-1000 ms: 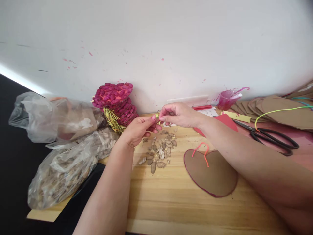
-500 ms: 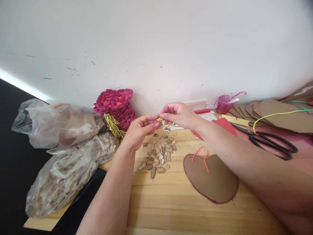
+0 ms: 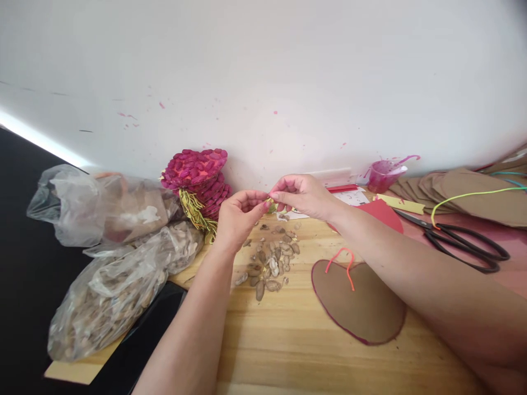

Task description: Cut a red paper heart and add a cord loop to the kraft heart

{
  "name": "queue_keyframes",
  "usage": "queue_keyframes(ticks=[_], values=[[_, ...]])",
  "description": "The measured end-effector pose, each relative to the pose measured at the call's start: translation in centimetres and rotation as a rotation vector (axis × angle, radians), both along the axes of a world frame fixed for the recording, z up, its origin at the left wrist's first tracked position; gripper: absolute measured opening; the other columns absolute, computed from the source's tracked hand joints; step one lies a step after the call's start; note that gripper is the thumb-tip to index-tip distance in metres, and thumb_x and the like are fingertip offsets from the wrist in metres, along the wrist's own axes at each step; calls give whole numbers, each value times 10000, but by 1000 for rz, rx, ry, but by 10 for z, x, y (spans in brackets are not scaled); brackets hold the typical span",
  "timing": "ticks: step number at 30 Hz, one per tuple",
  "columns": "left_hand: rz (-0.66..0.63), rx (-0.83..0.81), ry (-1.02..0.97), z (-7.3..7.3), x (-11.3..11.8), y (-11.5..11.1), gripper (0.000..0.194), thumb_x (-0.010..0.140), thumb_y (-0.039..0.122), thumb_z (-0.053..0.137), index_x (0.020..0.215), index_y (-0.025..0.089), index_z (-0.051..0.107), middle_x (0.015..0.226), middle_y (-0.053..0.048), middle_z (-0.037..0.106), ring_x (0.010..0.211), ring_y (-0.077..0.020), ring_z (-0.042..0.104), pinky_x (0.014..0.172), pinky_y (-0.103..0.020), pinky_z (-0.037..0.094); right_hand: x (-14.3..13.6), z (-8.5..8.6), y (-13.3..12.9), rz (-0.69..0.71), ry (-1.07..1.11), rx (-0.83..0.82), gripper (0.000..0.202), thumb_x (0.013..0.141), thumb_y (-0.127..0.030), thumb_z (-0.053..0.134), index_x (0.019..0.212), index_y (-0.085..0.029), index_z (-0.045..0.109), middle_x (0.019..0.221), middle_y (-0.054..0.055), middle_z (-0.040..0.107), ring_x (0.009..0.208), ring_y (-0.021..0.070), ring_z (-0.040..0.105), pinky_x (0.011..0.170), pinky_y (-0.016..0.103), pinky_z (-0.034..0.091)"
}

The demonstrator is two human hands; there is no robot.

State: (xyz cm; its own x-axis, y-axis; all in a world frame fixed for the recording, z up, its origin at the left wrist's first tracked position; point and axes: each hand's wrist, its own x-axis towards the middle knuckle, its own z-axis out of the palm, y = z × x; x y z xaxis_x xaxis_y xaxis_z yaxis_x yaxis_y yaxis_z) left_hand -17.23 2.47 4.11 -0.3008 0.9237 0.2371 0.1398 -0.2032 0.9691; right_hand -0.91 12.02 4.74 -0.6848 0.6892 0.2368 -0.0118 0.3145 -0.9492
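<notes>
At the near right of the table [image 3: 267,351], a heart-shaped cardboard piece [image 3: 358,312] is being shown lying flat, its upper edge being crossed by a bent orange cord [image 3: 340,249]. At the near left, nut shells are being held in a clear bag [image 3: 107,307]. In the middle, loose peanut shells [image 3: 272,267] are being left scattered beyond the heart's near edge. Over their far side, a small yellow-green piece [image 3: 272,207] is being pinched by the left hand [image 3: 239,216] and the right hand [image 3: 302,195], each grip being closed on it at the fingertips; its exact shape is being hidden by the fingers. At the right, black-handled scissors [image 3: 465,241] are being touched by a yellow-green cord [image 3: 473,192]. Farther left, a magenta stack [image 3: 195,167] is being fringed by yellow threads [image 3: 193,211]. At the far right, a stained cup [image 3: 382,176] is being seen near the wall [image 3: 263,71].
</notes>
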Motion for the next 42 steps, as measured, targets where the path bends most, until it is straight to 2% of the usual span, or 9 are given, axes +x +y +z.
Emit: queue_keyframes(ticks=[8,18,23,26,30,42], values=[[12,-20,25,1,1,0,356,651,389,858,894,153,745,787,-42,732,699,-140,646,633,-243,489,0,2,-2,-7,11,-7,157,846,-312,711,858,-162,667,714,37,710,646,124,654,552,218,496],[61,-31,53,3,3,-1,315,664,377,838,854,144,742,725,-34,714,648,-132,621,603,-239,459,0,2,-2,-21,-13,-2,127,846,-290,707,867,-169,675,718,36,711,656,127,660,549,216,499],[98,-9,164,6,4,-2,240,714,339,793,854,150,747,727,-32,716,636,-129,609,592,-232,441,0,-1,1,-24,-94,-28,168,861,-335,691,901,-171,693,804,59,717,638,133,675,465,198,471],[127,-26,227,7,5,-3,219,725,332,776,851,155,754,720,-33,716,607,-131,593,551,-231,413,0,-2,1,-33,-94,-28,147,851,-314,697,878,-169,687,788,53,700,621,129,677,429,182,446],[124,-15,256,5,5,-3,185,725,316,767,828,162,758,755,-43,732,648,-146,615,586,-240,435,0,-3,1,-25,-74,-62,118,827,-284,709,856,-175,673,798,50,698,640,135,688,428,180,455],[119,-28,261,5,5,-2,194,737,324,756,835,156,745,760,-46,729,640,-138,610,589,-236,445,-1,-5,3,-21,-89,-49,41,797,-198,685,808,-176,652,688,33,677,634,149,678,478,210,506]])
